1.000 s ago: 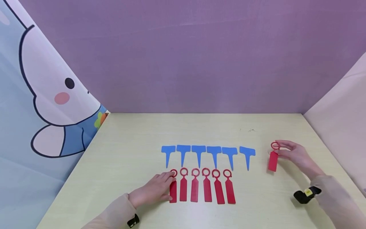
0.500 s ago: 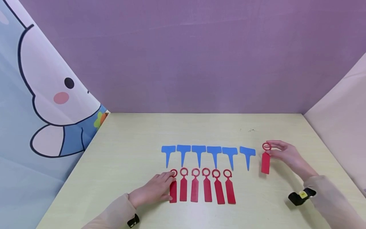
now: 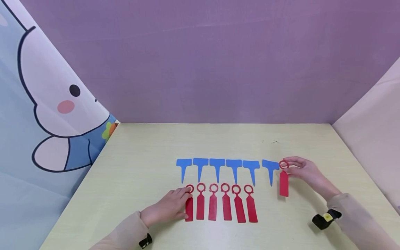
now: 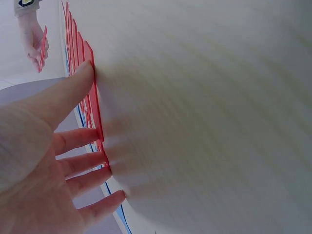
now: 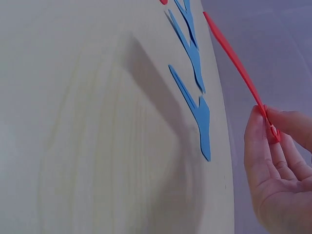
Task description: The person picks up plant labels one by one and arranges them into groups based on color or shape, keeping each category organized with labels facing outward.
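Note:
My right hand (image 3: 304, 171) pinches a red plant tag (image 3: 284, 184) by its ring end, between thumb and fingers. The tag's flat body hangs down just right of the last blue T-shaped plant label (image 3: 270, 166). In the right wrist view this held tag (image 5: 236, 61) is raised above the table. My left hand (image 3: 172, 205) rests at the leftmost red tag (image 3: 189, 210) of a row, its fingers extended. Thumb and fingertips touch that tag's edge in the left wrist view, and the hand partly hides its ring.
Several more red tags (image 3: 226, 207) lie side by side, rings away from me. Behind them runs a row of blue T-shaped labels (image 3: 217, 165), stems toward me. A purple backdrop (image 3: 218, 69) closes the table (image 3: 140, 149) at its far edge.
My right hand has moved left with the red tag, lowering slightly, up to the rightmost blue label. My left hand and both rows have stayed put.

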Action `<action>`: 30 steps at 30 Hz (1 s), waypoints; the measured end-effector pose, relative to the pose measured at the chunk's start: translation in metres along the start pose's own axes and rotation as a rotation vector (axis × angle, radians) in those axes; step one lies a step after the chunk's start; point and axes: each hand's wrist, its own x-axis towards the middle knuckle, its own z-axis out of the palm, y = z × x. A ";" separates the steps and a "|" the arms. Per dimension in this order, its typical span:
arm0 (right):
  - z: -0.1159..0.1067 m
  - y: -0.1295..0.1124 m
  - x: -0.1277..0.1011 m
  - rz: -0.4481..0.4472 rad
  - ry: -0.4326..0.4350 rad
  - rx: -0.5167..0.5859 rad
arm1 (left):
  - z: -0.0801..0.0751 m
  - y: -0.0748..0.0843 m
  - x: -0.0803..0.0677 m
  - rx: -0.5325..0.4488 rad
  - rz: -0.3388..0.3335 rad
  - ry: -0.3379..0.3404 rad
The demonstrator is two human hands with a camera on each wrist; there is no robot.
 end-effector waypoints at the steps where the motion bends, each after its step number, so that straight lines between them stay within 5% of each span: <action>1: 0.002 0.000 0.000 0.001 -0.006 0.004 | 0.000 0.000 0.000 0.002 0.001 0.001; 30: 0.039 0.006 -0.008 0.118 -0.106 -0.029 | -0.001 0.001 -0.001 -0.008 -0.010 -0.004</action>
